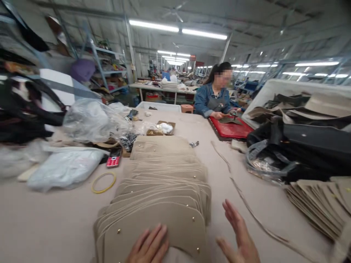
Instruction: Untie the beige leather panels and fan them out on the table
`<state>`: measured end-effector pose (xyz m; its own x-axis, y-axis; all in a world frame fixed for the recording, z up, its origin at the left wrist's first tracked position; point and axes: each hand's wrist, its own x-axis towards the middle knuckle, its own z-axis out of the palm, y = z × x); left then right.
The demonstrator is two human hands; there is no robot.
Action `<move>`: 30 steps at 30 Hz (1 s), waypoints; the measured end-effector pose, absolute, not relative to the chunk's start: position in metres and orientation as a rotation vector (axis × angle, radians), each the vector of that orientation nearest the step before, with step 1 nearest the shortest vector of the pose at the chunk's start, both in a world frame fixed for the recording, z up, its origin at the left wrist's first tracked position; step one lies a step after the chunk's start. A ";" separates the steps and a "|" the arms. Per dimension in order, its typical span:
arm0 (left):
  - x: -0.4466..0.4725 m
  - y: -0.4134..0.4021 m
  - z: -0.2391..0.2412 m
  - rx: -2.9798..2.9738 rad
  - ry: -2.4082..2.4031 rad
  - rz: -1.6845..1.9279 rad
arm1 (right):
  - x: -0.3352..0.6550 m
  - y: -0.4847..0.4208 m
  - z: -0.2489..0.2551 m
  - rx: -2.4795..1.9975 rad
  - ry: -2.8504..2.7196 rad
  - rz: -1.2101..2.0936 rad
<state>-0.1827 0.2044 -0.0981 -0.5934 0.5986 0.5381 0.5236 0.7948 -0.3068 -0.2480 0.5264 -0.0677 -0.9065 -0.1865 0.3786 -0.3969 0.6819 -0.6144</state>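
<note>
Currently, in the head view, I observe the hands well apart: the left hand [152, 245] lies flat on the foremost of the tan panels [159, 214], clamping nothing; the right hand [239, 236] is spread and empty beside them. The overlapping panels extend ahead of the left hand. Each is probably light and bendable; grasp its curved edge, clear of the studs [193, 219].
</note>
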 end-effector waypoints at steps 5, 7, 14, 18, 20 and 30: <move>-0.179 0.224 -0.112 -0.635 -2.220 -0.108 | -0.251 0.455 -0.076 0.872 -2.340 0.654; -0.172 0.222 -0.113 -0.616 -2.211 -0.059 | -0.255 0.447 -0.087 0.918 -2.321 0.556; -0.132 0.176 -0.102 -0.099 -2.199 -0.204 | -0.238 0.454 -0.124 0.852 -2.309 0.600; -0.132 0.156 -0.098 0.713 -2.249 -0.802 | -0.226 0.446 -0.119 0.418 -2.456 0.982; -0.136 0.155 -0.092 0.875 -2.267 -1.061 | -0.226 0.443 -0.113 0.192 -2.496 1.206; -0.143 0.172 -0.100 0.286 -2.446 -1.024 | -0.246 0.481 -0.116 0.023 -2.498 1.576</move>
<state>-0.1432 0.1719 -0.1000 -0.8678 -0.3612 0.3412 -0.0105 0.6999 0.7142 -0.2458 0.4812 -0.1164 -0.9822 0.0870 0.1664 -0.1127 0.4356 -0.8931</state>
